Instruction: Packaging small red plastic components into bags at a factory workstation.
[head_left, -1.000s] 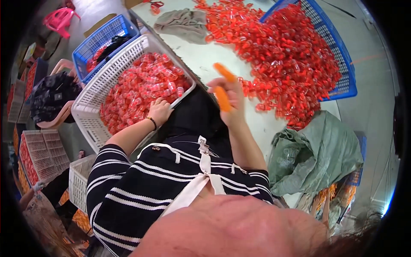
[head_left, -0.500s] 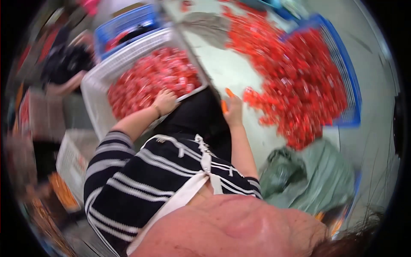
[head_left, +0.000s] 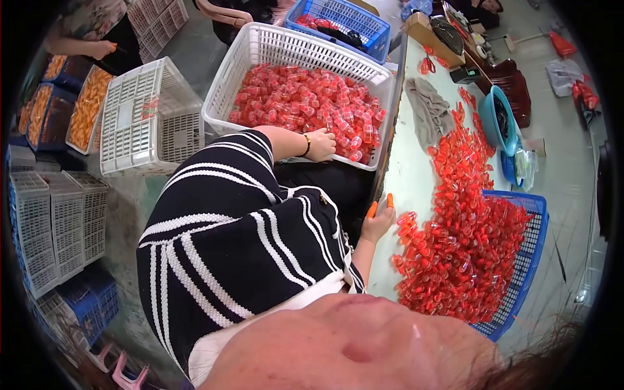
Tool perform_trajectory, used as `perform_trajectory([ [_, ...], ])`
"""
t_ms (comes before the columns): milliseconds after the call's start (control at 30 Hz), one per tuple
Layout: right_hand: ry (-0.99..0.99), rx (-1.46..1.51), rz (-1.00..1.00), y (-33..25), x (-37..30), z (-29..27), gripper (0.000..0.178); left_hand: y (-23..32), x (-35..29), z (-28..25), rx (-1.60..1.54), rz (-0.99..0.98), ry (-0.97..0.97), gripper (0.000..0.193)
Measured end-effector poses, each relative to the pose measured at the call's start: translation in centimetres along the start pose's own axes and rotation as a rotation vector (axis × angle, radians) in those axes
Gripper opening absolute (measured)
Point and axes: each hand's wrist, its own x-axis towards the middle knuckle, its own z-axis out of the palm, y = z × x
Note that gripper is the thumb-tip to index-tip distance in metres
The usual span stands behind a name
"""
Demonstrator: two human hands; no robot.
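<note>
My left hand (head_left: 320, 145) is closed over the near rim of a white plastic basket (head_left: 224, 81), its fingers beside the pieces inside. Small red see-through plastic pieces (head_left: 305, 97) fill much of this basket. At the edge of the pale table (head_left: 406, 172), my right hand (head_left: 377, 226) has its fingers apart, with orange covers on two fingertips; nothing shows between them. Just right of it spreads a heap of similar red pieces (head_left: 448, 240), running from a tipped blue basket (head_left: 534, 237) toward the far end.
A grey cloth (head_left: 429, 110) and a teal basin (head_left: 499, 120) lie farther along the table. Beyond the white basket stands a blue crate (head_left: 341, 26). White crates (head_left: 133, 117) and a tray of orange pieces (head_left: 91, 107) are on the left, where another person's hand (head_left: 101, 50) shows.
The view has swung, so the white basket and table sit farther right. My left hand has come from over the pieces to the basket's near rim. A green bag is out of sight.
</note>
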Motion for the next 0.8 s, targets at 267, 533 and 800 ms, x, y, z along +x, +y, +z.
perform_trajectory([
  [267,-0.01,-0.023,0.0,-0.1,0.1,-0.1,0.051,0.4,0.2,-0.8,0.012,-0.054,-0.032,0.036],
  [533,-0.016,-0.054,-0.037,0.1,-0.2,0.0,0.055,0.2,0.2,0.0,0.022,-0.066,-0.033,0.038],
  [800,-0.027,-0.085,-0.053,0.0,-0.2,0.1,0.053,0.4,0.0,-0.1,0.018,-0.08,-0.047,0.04],
])
